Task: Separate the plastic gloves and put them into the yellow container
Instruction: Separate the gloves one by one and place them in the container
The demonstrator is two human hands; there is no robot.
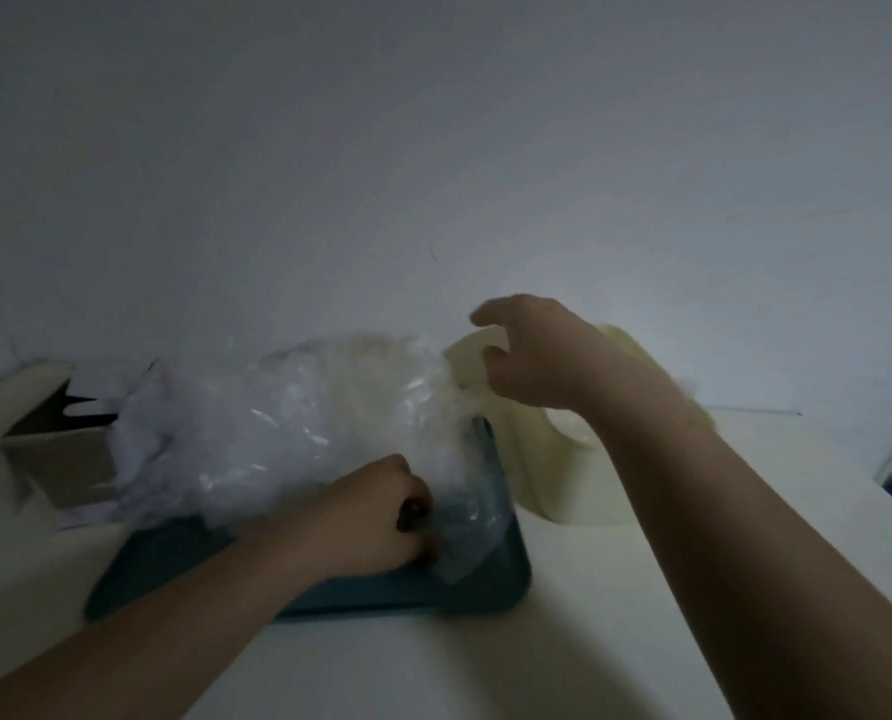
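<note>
A heap of clear plastic gloves (277, 428) lies on a blue tray (490, 589). My left hand (381, 517) is curled into a fist at the heap's near right edge and grips plastic there. A thin glove (443, 407) stretches up from the heap to my right hand (532, 350), which pinches it with curled fingers, index finger sticking out. That hand hovers in front of the pale yellow container (563, 480), which stands just right of the tray. The container's inside is mostly hidden by my arm.
A cardboard box (43, 433) with an open top stands at the left, touching the glove heap. The white table (433, 667) runs to an edge at the far right. A plain wall rises close behind everything.
</note>
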